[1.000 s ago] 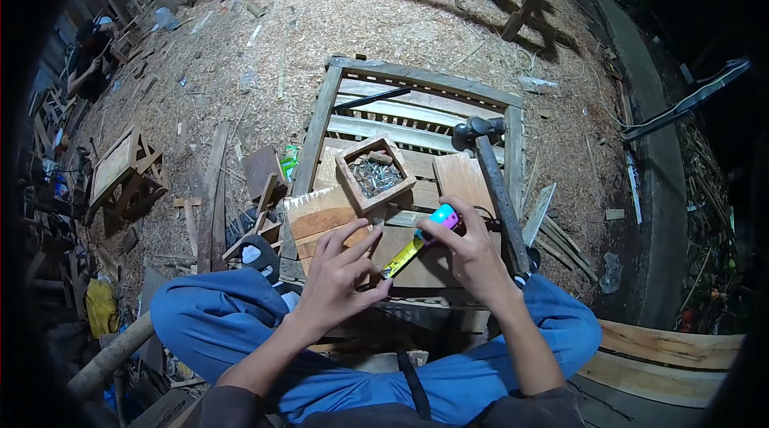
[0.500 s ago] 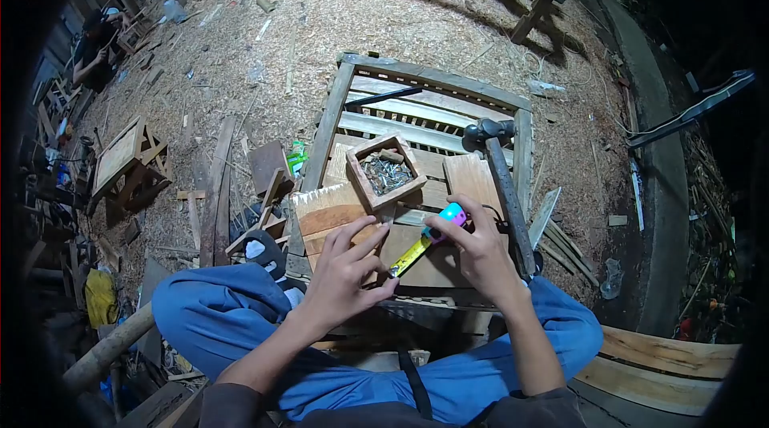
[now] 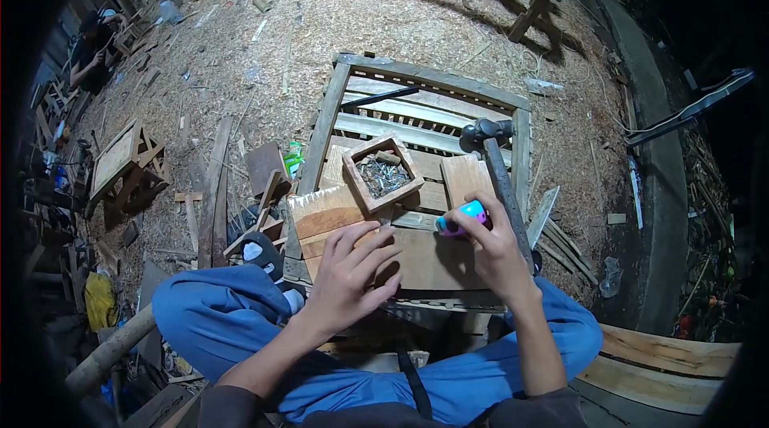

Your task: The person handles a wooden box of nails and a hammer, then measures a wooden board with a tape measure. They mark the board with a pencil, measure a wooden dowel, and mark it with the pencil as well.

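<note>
The right hand (image 3: 495,256) has its grip around the little tape measure (image 3: 462,218) near the frame's (image 3: 320,135) right edge, tape pulled in, while the left hand (image 3: 348,280) rests flat and loose on the board (image 3: 428,260), so measuring looks done.

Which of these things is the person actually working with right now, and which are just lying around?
In hand:
right hand holding a tape measure
left hand flat on the wooden board

Lying about:
hammer
wooden box of nails
slatted wooden frame
offcuts on the sawdust floor
</note>
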### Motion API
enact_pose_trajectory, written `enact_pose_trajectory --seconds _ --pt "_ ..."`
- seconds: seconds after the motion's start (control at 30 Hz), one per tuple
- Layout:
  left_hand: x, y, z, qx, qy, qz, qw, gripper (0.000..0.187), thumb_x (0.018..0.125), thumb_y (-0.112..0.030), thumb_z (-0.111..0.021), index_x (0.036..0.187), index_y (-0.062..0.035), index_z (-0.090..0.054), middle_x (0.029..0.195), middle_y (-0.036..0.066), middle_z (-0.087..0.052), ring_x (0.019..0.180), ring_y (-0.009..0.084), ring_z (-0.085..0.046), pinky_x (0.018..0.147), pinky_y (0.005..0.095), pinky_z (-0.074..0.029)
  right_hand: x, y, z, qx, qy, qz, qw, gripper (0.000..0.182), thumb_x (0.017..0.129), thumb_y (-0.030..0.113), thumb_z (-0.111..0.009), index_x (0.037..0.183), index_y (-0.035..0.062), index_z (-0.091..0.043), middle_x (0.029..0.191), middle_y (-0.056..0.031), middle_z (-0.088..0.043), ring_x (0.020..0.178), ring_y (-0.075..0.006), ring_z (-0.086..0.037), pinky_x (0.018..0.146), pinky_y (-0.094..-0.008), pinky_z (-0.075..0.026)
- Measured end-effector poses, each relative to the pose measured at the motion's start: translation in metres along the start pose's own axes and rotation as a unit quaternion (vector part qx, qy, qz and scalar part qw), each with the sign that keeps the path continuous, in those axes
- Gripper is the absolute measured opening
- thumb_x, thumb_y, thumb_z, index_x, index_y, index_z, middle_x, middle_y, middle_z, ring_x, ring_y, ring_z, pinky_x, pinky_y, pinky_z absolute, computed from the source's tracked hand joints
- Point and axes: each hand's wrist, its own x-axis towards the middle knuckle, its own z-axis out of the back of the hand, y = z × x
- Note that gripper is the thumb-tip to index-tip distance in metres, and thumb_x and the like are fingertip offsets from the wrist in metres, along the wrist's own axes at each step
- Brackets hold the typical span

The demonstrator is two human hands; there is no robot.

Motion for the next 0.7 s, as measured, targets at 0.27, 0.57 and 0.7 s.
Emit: enact_pose_trajectory --seconds 0.27,0.57,0.7 --pt "0.004 -0.006 -0.005 -0.013 0.031 -0.012 0.999 0.055 0.08 -0.018 -0.085 0.132 -0.008 -0.071 0.118 0.008 -0.073 0.124 0.026 -0.062 0.119 0.0512 -0.033 -0.015 0.031 -0.023 0.067 0.05 0.096 0.992 0.059 0.084 -0.009 -0.067 0.136 0.0179 -0.07 0.139 -0.0249 -0.055 0.129 -0.0444 -0.059 0.106 -0.05 -0.054" --pt "-0.004 -0.004 -0.02 -0.077 -0.002 0.071 0.995 0.045 0.08 -0.015 -0.085 0.123 -0.0118 -0.074 0.097 0.007 -0.069 0.095 0.0225 -0.059 0.104 0.0446 -0.033 -0.017 0.029 -0.018 0.049 0.031 0.082 0.995 0.06 0.084 -0.008 -0.064 0.136 0.0207 -0.071 0.14 -0.0243 -0.056 0.128 -0.0443 -0.061 0.108 -0.05 -0.053" --pt "-0.002 -0.006 -0.022 -0.088 -0.033 0.062 0.994 0.045 0.076 -0.018 -0.087 0.12 -0.0136 -0.075 0.092 0.004 -0.066 0.095 0.0212 -0.058 0.102 0.0415 -0.03 -0.019 0.03 -0.015 0.048 0.033 0.076 0.995 0.06 0.083 -0.008 -0.064 0.135 0.0218 -0.072 0.14 -0.0249 -0.056 0.126 -0.0437 -0.062 0.107 -0.0501 -0.052"
